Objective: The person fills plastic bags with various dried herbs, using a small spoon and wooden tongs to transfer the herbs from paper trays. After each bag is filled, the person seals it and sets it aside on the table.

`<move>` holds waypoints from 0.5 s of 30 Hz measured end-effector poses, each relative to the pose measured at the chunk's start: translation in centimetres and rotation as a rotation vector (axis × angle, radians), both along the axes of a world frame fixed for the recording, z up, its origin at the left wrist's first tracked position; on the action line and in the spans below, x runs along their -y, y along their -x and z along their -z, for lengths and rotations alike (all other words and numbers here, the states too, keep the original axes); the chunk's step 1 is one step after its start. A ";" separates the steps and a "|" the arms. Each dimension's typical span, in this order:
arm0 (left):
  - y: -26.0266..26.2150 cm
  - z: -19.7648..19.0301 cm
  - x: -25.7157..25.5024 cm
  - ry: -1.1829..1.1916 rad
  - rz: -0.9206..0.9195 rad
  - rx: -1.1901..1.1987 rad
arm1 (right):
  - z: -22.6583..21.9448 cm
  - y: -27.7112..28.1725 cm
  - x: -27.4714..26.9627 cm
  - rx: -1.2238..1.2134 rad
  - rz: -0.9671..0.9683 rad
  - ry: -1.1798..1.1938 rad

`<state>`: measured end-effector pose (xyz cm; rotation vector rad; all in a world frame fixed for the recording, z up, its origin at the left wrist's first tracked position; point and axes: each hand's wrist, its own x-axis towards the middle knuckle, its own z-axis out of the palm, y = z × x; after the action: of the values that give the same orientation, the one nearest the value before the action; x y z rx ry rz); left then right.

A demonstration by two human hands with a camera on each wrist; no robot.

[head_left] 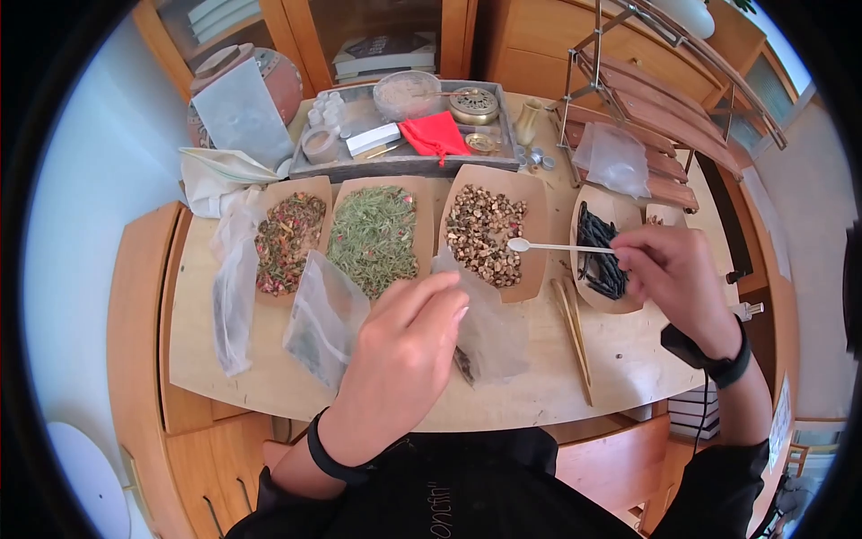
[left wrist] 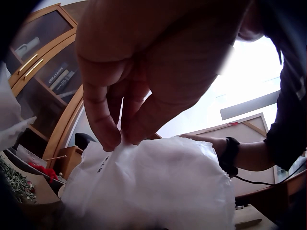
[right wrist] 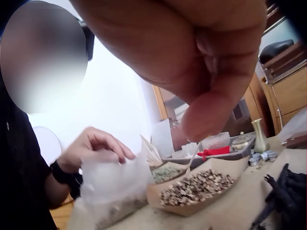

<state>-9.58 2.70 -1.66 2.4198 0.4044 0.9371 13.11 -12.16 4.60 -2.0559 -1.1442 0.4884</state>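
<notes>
My left hand [head_left: 404,350] pinches the top edge of a translucent pouch [head_left: 498,337], with some dark bits low inside it. The left wrist view shows thumb and fingertips gathered at the edge of this pouch [left wrist: 168,187]. In my right hand [head_left: 673,269] is a slim white spoon [head_left: 561,247], gripped by its handle end. Its small bowl points left, over a paper tray [head_left: 537,207] of chopped brown dried pieces [head_left: 480,220]. Black twisted dried sticks [head_left: 597,260] lie in another tray beneath the right hand.
Trays of green dried herb [head_left: 373,234] and mixed petals [head_left: 292,238] stand at left, two more pouches [head_left: 319,314] before them. Wooden tongs [head_left: 572,337] lie at right. Behind sits a grey tray [head_left: 395,168] with a red bag [head_left: 435,135]; a wooden rack [head_left: 655,108] stands back right.
</notes>
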 end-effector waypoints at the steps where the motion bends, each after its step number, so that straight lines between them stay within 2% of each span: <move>1: 0.0 0.0 -0.1 0.000 -0.002 -0.007 | 0.8 -0.5 -0.2 0.087 -0.025 0.014; 3: 0.1 0.0 0.0 0.003 -0.005 -0.011 | 2.4 -1.4 -1.3 0.263 -0.128 0.069; 4: 0.1 -0.1 0.1 0.009 -0.014 -0.016 | 3.0 -1.4 -1.6 0.260 -0.130 0.068; 7: 0.1 -0.1 0.0 0.022 -0.017 -0.030 | 4.3 -1.8 -2.5 0.004 -0.117 0.135; 8: 0.1 -0.1 0.0 0.025 -0.020 -0.033 | 5.0 -2.0 -2.8 0.001 -0.120 0.138; 10: 0.1 0.0 -0.1 0.017 -0.008 -0.027 | 6.5 -2.3 -3.4 -0.329 -0.082 0.132; 15: 0.3 0.4 -0.2 0.068 0.045 -0.040 | 7.9 -3.4 -4.2 -0.508 -0.083 0.197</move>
<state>-9.87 2.90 -2.09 2.3788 0.3888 0.8431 16.50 -7.95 -3.31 -1.8884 -0.8995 1.1283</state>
